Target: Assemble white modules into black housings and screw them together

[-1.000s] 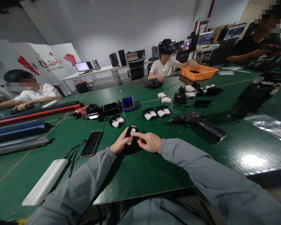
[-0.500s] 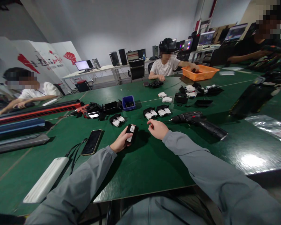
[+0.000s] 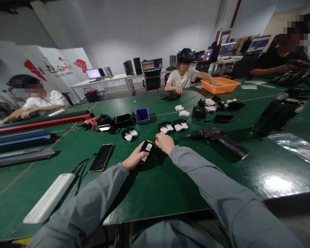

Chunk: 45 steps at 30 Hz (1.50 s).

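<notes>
Strips: long red and black ones stacked at far left of table, parallel to the edge, out of the way; co-worker's arm rests behind them.
Power bank: white, near front-left edge, cable running up toward phone; phone flat, screen up, just left of left wrist.
Left hand: fingers curled around small black part with white label, gripping from below and behind, holding it just above table so label faces up.
Black part: between both hands, mid-table, directly in front of wearer, slightly tilted.
Right hand: fingertips at top right corner of black part, touching or nearly so; fingers bent, not clenched; cannot tell whether pinching it or only steadying it.
Finished-looking pieces: black housings with white inserts, set in pairs just beyond the hands, a row of three pairs within easy reach.
Blue bin: small, behind that row, beside open black trays; looks like a spot for small parts.
Drill: lying on its side right of right hand, bit pointing toward the hands, close enough to grab.
Orange tray: far side, another person's hand in it.
Plastic bag: clear, far right, well apart from the hands.
</notes>
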Motion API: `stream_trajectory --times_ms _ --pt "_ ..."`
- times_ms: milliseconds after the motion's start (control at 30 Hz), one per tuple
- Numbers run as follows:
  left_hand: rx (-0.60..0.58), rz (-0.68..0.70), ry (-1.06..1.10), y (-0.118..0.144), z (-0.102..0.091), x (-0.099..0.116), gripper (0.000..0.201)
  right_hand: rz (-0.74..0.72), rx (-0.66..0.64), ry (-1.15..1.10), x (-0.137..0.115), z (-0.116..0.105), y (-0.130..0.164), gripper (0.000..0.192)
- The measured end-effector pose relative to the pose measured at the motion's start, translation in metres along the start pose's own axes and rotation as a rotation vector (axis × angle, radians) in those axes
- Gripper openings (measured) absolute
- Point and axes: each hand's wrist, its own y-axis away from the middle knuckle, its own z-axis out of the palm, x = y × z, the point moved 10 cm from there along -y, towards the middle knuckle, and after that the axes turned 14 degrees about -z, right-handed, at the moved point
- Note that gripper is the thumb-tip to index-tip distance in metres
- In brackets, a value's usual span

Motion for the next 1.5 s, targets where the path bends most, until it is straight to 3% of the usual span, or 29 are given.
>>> stream_trajectory --times_ms 233,567,967,1267,1500 --pt "0.017 -0.004 0.024 -0.001 0.000 -0.001 0.057 0.004 -0.009 0.057 -0.001 0.001 -0.003 0.030" --pt "0.023 -0.010 0.013 0.000 0.000 0.001 0.057 0.005 -0.022 0.138 -0.009 0.005 -0.046 0.032" --pt "0.019 -0.023 -0.015 0.001 0.000 0.001 0.058 -0.025 -0.031 0.126 -0.005 0.011 -0.047 0.030" --pt "0.007 -0.005 -0.035 0.001 0.002 0.003 0.055 -0.025 0.010 -0.043 0.001 0.019 -0.049 0.029" --pt "0.011 -0.013 -0.027 0.000 0.001 0.001 0.057 0.031 0.126 -0.397 0.010 0.021 -0.049 0.018"
